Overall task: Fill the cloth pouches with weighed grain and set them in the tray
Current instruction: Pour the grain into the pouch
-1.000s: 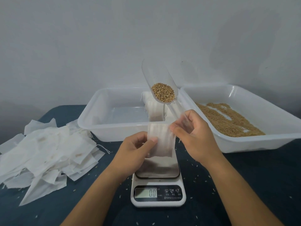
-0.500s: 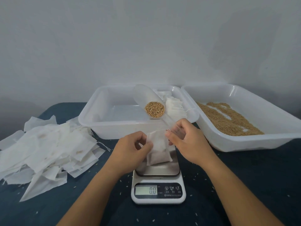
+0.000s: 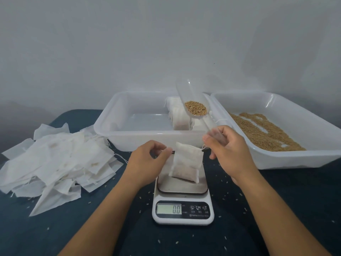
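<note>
A small white cloth pouch (image 3: 186,163), its bottom bulging, hangs over the platform of the digital scale (image 3: 182,209), which reads 0.0. My left hand (image 3: 147,159) pinches the pouch's left top corner or string. My right hand (image 3: 227,148) grips the handle of a clear plastic scoop (image 3: 195,108) holding some brown grain, and its fingertips pinch the drawstring at the pouch's right corner. The pouch mouth is gathered between the two hands. Behind them stands a white tray (image 3: 129,130) with several filled pouches (image 3: 179,117) lined up at its right end.
A second white tray (image 3: 313,145) at the right holds loose grain (image 3: 267,133). A heap of empty flat pouches (image 3: 55,159) lies at the left on the dark cloth. Stray grains are scattered around the scale. A plain wall is close behind the trays.
The pouch was held flat and open at the top; now its mouth is gathered and my hands have drawn apart. The scoop dipped toward the pouch, then rose back up to the right.
</note>
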The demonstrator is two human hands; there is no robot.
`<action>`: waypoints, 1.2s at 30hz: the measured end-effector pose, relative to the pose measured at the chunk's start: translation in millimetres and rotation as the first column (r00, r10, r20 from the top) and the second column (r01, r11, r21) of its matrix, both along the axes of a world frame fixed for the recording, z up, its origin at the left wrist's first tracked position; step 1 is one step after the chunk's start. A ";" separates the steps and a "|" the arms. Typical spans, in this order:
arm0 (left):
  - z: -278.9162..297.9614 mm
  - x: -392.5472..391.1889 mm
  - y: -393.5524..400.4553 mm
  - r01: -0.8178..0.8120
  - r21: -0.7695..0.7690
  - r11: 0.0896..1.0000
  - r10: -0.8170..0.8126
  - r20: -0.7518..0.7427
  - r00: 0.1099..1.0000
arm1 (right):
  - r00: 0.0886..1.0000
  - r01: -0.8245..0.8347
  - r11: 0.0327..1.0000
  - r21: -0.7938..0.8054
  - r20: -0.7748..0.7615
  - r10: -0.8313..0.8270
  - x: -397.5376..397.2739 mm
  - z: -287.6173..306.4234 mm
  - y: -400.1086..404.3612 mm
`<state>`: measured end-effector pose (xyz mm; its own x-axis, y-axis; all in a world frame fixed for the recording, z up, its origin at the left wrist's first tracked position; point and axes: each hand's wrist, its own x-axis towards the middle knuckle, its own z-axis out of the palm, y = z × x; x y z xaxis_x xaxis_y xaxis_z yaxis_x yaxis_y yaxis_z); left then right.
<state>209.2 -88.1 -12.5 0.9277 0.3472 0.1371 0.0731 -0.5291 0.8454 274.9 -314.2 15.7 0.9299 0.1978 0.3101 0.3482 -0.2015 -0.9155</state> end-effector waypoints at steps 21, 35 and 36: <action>-8.6 5.7 1.7 -0.050 -0.018 0.999 0.049 -0.020 0.999 | 0.975 0.190 0.979 -0.072 0.135 -0.179 6.0 1.8 -12.6; -4.0 1.3 -6.4 -0.016 0.016 1.000 0.016 0.013 1.000 | 0.974 0.202 0.979 -0.033 0.109 -0.197 2.8 4.7 -11.1; -3.8 0.8 -7.2 -0.004 0.030 1.000 0.004 0.016 1.000 | 0.974 0.204 0.978 -0.035 0.111 -0.200 2.4 5.0 -11.3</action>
